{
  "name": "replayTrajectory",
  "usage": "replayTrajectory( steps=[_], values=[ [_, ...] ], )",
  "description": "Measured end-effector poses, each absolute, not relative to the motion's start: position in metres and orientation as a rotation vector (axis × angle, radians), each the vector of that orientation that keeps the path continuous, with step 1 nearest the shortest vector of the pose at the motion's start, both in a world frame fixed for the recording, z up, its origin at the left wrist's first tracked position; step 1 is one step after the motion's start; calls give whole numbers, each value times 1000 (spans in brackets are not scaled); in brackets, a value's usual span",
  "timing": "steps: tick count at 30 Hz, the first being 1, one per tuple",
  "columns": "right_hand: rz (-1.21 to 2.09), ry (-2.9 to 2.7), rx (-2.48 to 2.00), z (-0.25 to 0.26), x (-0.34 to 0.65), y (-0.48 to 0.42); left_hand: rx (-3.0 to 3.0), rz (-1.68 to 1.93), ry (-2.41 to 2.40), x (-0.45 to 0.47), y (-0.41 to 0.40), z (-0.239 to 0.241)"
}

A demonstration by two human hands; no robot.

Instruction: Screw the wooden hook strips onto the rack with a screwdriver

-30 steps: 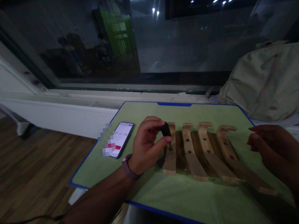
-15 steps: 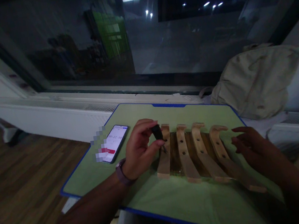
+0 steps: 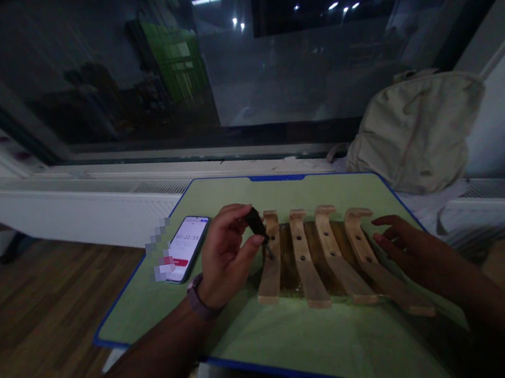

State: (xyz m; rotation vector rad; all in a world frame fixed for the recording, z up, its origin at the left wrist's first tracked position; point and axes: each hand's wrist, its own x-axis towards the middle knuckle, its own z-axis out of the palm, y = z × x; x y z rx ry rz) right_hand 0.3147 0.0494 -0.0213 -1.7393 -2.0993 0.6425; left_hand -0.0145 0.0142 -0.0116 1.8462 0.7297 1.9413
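Observation:
My left hand [image 3: 230, 257] grips a small screwdriver [image 3: 255, 226] by its black handle, between thumb and fingers. Its metal shaft slants down to the lower hole of the leftmost curved wooden piece [image 3: 271, 282]; whether the tip sits inside the hole, I cannot tell. Several such bent wooden pieces with two holes each, among them the rightmost piece [image 3: 398, 287], stand in a row across a shiny brown slab [image 3: 288, 258]. Just right of that rightmost piece hovers my right hand [image 3: 410, 252], fingers apart and nothing in it.
A phone [image 3: 186, 247] with a lit timer screen lies left of my left hand on the green, blue-edged tabletop [image 3: 220, 196]. Behind the table are a window sill and a large dark window [image 3: 265, 75]. A beige backpack [image 3: 416, 130] rests at the back right.
The whole scene has slid slightly left as my head turned. The screwdriver leans a little more; both hands keep nearly the same places beside the wooden pieces.

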Motion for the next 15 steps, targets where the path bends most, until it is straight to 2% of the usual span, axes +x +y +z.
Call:
replayTrajectory(
  steps=[5,15],
  values=[
    [653,-2283,-1717,-30,321,52,1858,1986,734,-14,17,-10],
    [716,-2272,-1598,-43,331,59,1846,1927,764,-14,18,-17]
  ],
)
